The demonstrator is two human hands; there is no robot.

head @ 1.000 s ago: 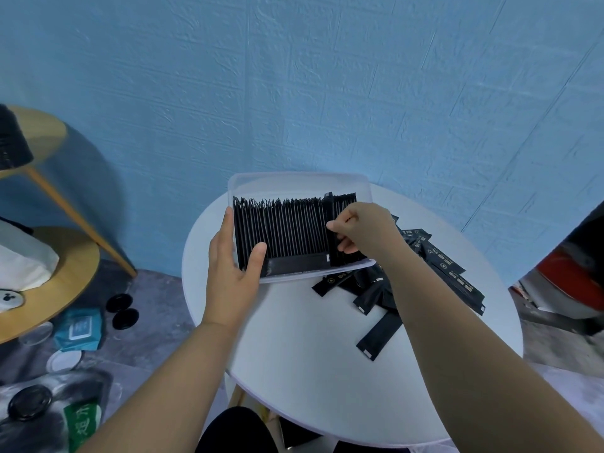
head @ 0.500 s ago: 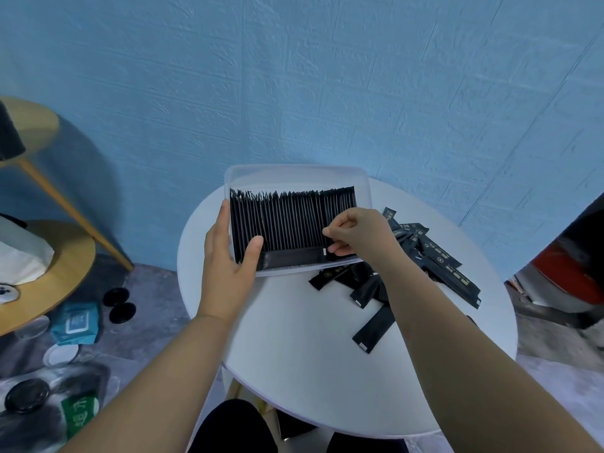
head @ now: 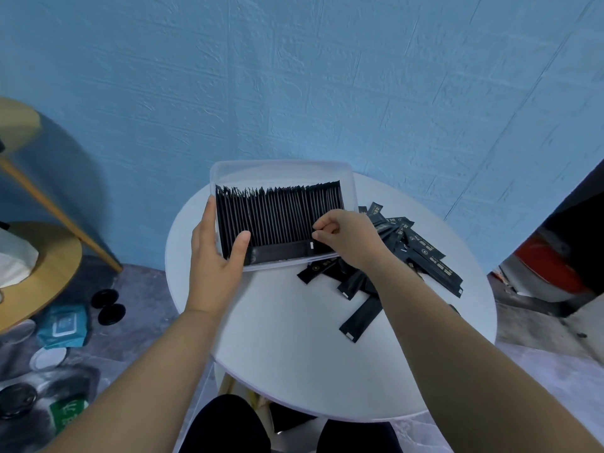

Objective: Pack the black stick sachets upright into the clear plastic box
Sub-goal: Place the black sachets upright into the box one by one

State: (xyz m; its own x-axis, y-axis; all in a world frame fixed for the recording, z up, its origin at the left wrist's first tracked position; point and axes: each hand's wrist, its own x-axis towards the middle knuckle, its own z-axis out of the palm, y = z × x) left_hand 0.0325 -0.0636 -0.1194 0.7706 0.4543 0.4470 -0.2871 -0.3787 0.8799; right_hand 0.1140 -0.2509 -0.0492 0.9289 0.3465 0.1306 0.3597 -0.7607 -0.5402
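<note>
Seen from my head, the clear plastic box (head: 281, 167) is at the far side of the round white desk (head: 294, 328), with black stick sachets (head: 277, 217) packed side by side in a row inside it. My left hand (head: 212, 256) clamps the box's left wall, thumb inside against the row, fingers outside. My right hand (head: 346, 237) pinches one sachet (head: 310, 244) near the box's right end. Loose sachets (head: 425, 253) lie heaped just right of the box

The right hand (head: 349, 238) hides one near corner of the box (head: 281, 166); print on the loose sachets (head: 425, 253) seems unreadable.
</note>
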